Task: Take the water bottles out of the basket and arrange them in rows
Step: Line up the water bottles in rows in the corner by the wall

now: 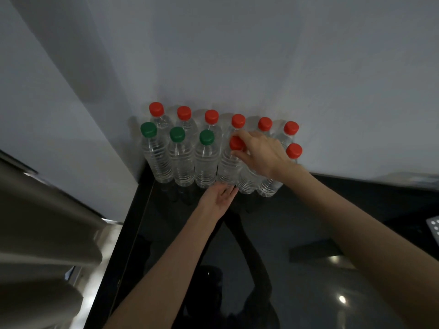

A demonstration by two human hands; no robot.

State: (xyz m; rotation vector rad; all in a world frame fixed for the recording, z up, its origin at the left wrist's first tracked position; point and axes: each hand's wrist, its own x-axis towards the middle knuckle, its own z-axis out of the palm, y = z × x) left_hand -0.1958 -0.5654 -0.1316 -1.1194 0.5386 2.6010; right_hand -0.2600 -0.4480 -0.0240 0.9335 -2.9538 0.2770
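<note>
Clear water bottles stand in two rows on a glossy black counter (pixel 297 222) against a pale wall. The back row has several red-capped bottles (pixel 184 113). The front row starts with three green-capped bottles (pixel 177 134) at the left, then red-capped ones. My right hand (pixel 259 151) pinches the red cap of a front-row bottle (pixel 229 167). My left hand (pixel 219 198) lies palm up with straight fingers at the base of that bottle. Another red-capped bottle (pixel 293 150) stands at the right end of the front row. No basket is in view.
A steel-coloured appliance or sink edge (pixel 47 222) runs along the left of the counter. A grey perforated object (pixel 433 227) pokes in at the right edge. The wall closes off the back behind the bottles.
</note>
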